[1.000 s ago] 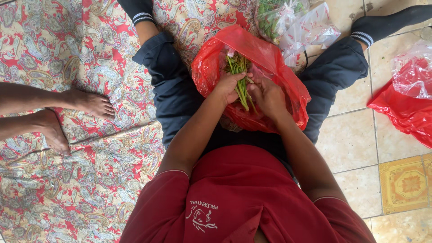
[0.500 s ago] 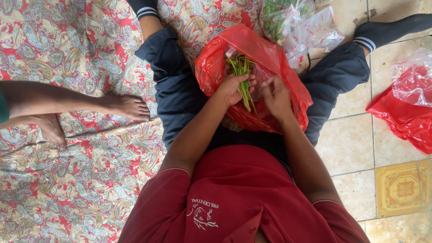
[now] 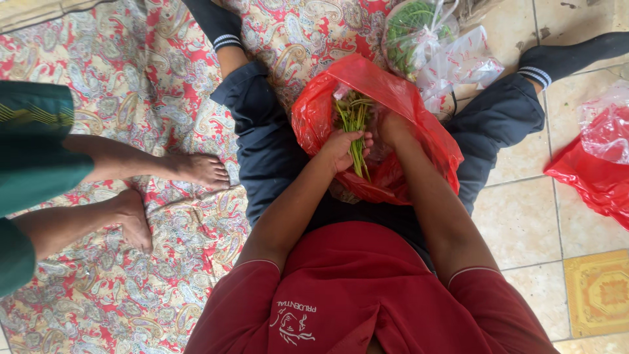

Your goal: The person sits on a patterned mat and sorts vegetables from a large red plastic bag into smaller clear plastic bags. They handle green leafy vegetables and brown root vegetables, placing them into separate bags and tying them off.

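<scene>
I sit on the floor with my legs spread and a red plastic bag [image 3: 419, 124] between them. My left hand [image 3: 342, 148] grips a bunch of green vegetable stalks [image 3: 354, 128] that stands up out of the bag. My right hand [image 3: 392, 127] is inside the bag beside the stalks, its fingers partly hidden by the plastic, so what it holds is unclear. Both forearms reach forward from my red shirt.
A clear bag of green vegetables [image 3: 413, 29] and a clear bag with red print [image 3: 458, 65] lie beyond the red bag. Another red bag [image 3: 593, 174] lies on the tiles at right. Another person's bare feet [image 3: 196, 172] rest on the patterned mat [image 3: 98, 85] at left.
The other person's legs and feet have shifted further right on the mat, and a green garment shows at the left edge. My hands stay in the red bag with the stalks.
</scene>
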